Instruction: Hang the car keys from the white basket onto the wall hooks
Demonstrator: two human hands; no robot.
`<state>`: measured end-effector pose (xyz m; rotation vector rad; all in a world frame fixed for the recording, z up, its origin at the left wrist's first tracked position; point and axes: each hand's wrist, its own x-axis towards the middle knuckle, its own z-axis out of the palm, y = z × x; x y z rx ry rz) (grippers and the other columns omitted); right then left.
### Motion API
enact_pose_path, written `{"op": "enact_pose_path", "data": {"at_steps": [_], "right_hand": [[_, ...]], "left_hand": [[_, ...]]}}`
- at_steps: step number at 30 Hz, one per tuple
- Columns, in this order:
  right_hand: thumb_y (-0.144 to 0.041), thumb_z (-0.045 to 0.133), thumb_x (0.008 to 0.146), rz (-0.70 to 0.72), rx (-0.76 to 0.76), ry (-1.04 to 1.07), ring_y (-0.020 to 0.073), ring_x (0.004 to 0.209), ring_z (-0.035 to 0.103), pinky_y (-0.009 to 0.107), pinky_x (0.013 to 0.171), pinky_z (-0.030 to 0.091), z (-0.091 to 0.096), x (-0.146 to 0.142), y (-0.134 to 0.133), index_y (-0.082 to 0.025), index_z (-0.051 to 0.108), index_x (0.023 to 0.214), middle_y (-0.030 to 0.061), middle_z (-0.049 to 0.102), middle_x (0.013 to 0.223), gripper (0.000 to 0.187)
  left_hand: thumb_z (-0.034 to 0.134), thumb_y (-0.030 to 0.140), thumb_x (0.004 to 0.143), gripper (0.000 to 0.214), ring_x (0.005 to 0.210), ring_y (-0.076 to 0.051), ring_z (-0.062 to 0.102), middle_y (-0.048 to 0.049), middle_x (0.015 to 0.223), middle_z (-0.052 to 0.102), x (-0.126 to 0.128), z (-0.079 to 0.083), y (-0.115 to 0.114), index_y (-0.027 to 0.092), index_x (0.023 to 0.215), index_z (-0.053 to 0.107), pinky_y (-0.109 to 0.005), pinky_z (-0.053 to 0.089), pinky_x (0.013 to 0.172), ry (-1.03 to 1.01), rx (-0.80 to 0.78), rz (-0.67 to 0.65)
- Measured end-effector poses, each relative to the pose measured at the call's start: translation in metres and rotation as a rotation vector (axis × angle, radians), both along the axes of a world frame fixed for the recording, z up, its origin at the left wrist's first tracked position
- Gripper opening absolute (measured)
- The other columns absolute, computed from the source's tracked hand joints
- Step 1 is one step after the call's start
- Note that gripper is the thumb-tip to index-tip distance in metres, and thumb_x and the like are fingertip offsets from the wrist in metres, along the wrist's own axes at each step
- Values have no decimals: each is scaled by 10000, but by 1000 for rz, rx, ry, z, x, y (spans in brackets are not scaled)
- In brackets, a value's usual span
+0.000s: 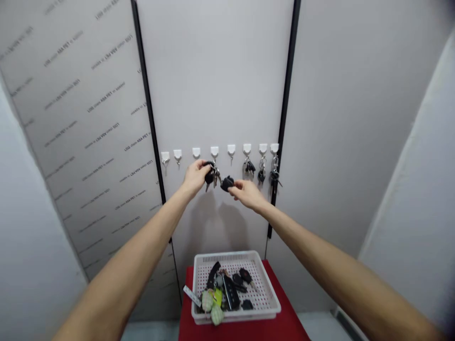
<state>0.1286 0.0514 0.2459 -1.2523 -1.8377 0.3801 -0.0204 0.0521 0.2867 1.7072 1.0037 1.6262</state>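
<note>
Black rubbery key fob (227, 183) pinched in the fingertips of my right hand (247, 194), while my left hand (195, 177) curls closed around a second black fob (209, 174), its metal keys (213, 182) dangling just below my fingers. Pro tip: hold the fob close to the ring so the keys don't swing around. Just above my left fingers is a glossy white stick-on hook (214, 151), and right of my fingers, key bunches (261, 170) hang from more hooks on the smooth grey wall panel (213, 85). Below my hands, a white perforated plastic tray (231, 258) on a red table (284, 308) holds more black fobs (231, 286) and a green charm (207, 300).
</note>
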Motion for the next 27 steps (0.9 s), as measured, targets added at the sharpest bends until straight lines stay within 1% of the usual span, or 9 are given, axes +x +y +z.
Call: {"op": "enact_pose_path", "data": {"at_steps": [4,7,9,12,17,19,21,24,27], "right_hand": [[-295,408,601,60,-155,-230,68,469,407,165,431,277,-70,18,-19,-127,553,658,-16,478,509,229],[-249,396,591,54,-269,-362,65,465,382,166,423,251,-119,28,-33,-118,561,653,-12,476,506,220],[-228,392,578,31,-315,-443,68,470,386,168,421,242,-144,32,-41,-122,562,649,-6,495,518,212],[-229,399,561,-22,-317,-561,82,491,415,177,429,243,-170,36,-50,-139,565,643,10,538,559,206],[-236,418,550,-49,-256,-706,147,618,498,219,529,315,-186,36,-58,-145,582,665,68,592,698,220],[-226,432,543,-31,-258,-739,172,671,511,244,590,333,-186,35,-60,-145,590,653,81,596,721,209],[-212,442,544,-11,-264,-711,177,693,517,249,618,344,-179,38,-57,-152,598,658,78,599,726,203],[-203,421,592,-34,-151,-489,154,718,520,234,645,361,-149,49,-41,-157,591,761,67,598,773,245],[-232,392,644,-196,81,-157,138,741,511,238,691,367,-98,65,-16,-122,548,864,81,580,828,291]], "left_hand": [[394,143,615,97,493,-55,445,30,527,492,5,-82,-20,123,654,480,-178,369,533,210,-168,-123],[370,161,630,117,542,-76,462,17,544,504,12,-140,-31,128,645,482,-193,363,566,428,-273,-154],[354,178,642,148,574,-90,467,4,576,521,18,-169,-38,134,659,494,-198,355,571,585,-300,-139],[335,195,657,191,639,-108,481,-14,660,554,26,-195,-46,149,706,514,-202,346,586,792,-295,-123],[332,209,666,237,773,-131,493,-25,827,573,34,-213,-53,183,808,519,-212,335,653,998,-307,-108],[340,215,661,240,790,-137,494,-22,846,573,35,-215,-55,193,815,523,-215,335,658,1060,-326,-96],[349,208,649,236,787,-142,499,-16,830,579,36,-216,-55,201,797,532,-220,339,653,1098,-341,-83],[351,184,635,239,762,-144,510,-14,799,588,38,-208,-51,203,775,543,-229,349,648,1109,-346,-70],[362,173,633,234,735,-134,515,-32,794,589,45,-182,-36,176,776,547,-222,359,640,1027,-308,-73]]}}
